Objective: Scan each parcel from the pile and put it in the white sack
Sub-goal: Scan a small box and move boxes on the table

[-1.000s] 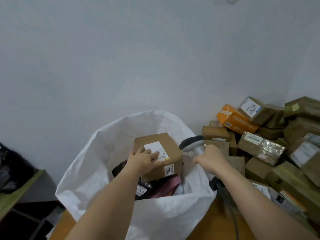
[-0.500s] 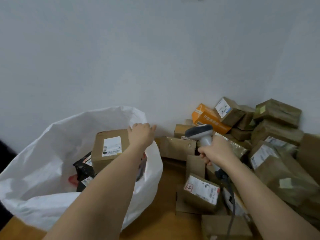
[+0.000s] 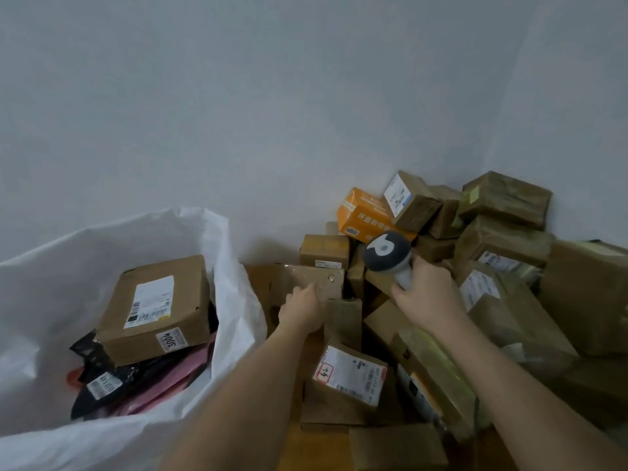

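Observation:
The white sack point(image 3: 234, 300) stands open at the left. Inside it, a brown box point(image 3: 183, 300) with a white label lies on top of black and pink mailer bags point(image 3: 142, 385). The parcel pile point(image 3: 503, 300) fills the corner at the right. My left hand point(image 3: 300, 309) reaches past the sack's rim, its fingers touching a flat brown parcel point(image 3: 326, 280) at the pile's left edge. My right hand point(image 3: 426, 295) grips the handle of a grey barcode scanner point(image 3: 387, 253), whose head is raised above the pile.
An orange box point(image 3: 363, 215) leans on the wall at the back of the pile. A labelled carton point(image 3: 350, 373) lies between my forearms on the wooden surface point(image 3: 299, 447). Plain white walls meet behind the pile.
My left hand let go of the brown box, which now lies in the sack, and swung right to the pile. The view turned right. My right hand kept the scanner.

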